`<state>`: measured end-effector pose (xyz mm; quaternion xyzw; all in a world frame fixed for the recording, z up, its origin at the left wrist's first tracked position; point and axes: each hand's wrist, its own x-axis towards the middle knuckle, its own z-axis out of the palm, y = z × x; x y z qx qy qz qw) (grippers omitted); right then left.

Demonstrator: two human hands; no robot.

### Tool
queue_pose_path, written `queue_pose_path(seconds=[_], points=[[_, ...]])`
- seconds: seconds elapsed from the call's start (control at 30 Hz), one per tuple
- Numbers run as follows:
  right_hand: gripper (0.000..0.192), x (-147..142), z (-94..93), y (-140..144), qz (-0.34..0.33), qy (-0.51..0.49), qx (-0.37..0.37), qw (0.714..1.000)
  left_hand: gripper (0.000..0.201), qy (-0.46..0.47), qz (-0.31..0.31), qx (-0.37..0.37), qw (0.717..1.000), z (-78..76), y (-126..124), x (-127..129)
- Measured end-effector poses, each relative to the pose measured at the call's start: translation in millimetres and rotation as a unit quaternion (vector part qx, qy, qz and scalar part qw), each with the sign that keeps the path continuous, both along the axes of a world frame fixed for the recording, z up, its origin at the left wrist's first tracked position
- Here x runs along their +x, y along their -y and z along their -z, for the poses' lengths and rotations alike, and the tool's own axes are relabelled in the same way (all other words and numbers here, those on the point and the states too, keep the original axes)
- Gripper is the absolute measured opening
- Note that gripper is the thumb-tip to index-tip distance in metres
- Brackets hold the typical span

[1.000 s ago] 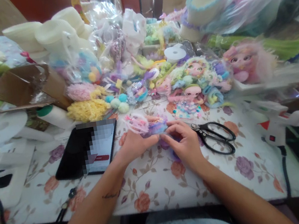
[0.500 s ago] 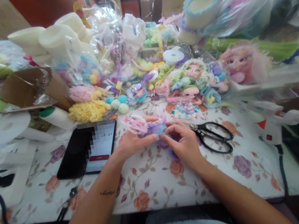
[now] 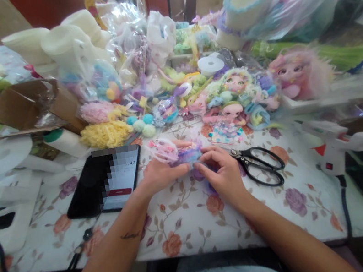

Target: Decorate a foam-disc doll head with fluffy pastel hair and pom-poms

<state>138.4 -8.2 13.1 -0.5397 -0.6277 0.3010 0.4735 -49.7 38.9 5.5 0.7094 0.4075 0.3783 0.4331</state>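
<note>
My left hand (image 3: 163, 172) is closed around a small blue-and-purple fluffy craft piece (image 3: 189, 153), thumb along its near side. A pink-and-white looped trim (image 3: 163, 150) shows above the back of that hand. My right hand (image 3: 219, 166) pinches the near right edge of the same fluffy piece, fingers curled. Purple material shows partly under the right hand. Black-handled scissors (image 3: 259, 165) lie just right of this hand. Beyond it lies a patch of shiny beads or sequins (image 3: 226, 133).
Left of my hands lie phones (image 3: 105, 181) on the floral tablecloth (image 3: 182, 224). A white glue gun (image 3: 334, 147) stands at the right. Behind are doll heads (image 3: 235, 83), yellow curly yarn (image 3: 106, 134), pompoms (image 3: 143, 124), a cardboard box (image 3: 33, 105), a white spool (image 3: 211, 63) and plastic bags.
The view has shifted slightly. Both hands keep nearly the same place and hold on the fluffy piece.
</note>
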Motion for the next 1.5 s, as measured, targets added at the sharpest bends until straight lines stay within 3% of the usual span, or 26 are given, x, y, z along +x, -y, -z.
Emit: queue_pose_path(seconds=[0.37,0.6,0.83,1.07,1.5], points=[[0.011,0.1,1.1,0.2,0.004,-0.003,0.000,1.000,0.044,0.004,-0.031,-0.010,0.999,-1.7,3.7,5.8],[0.013,0.8,0.9,0.0,0.005,0.001,-0.003,1.000,0.051,-0.019,0.029,0.016,0.999,-6.2,0.4,-2.9],[0.013,1.5,0.4,0.3,0.007,-0.001,-0.003,1.000,0.057,-0.054,0.022,0.028,0.998,-8.4,2.8,-3.6],[0.014,1.0,-0.2,0.5,0.008,-0.005,-0.005,1.000,0.047,-0.022,0.045,0.023,0.998,-4.9,0.7,-5.3],[0.014,1.8,-0.4,-0.4,0.009,-0.009,-0.002,1.000,0.059,-0.064,0.004,0.031,0.997,-11.3,3.5,3.2]])
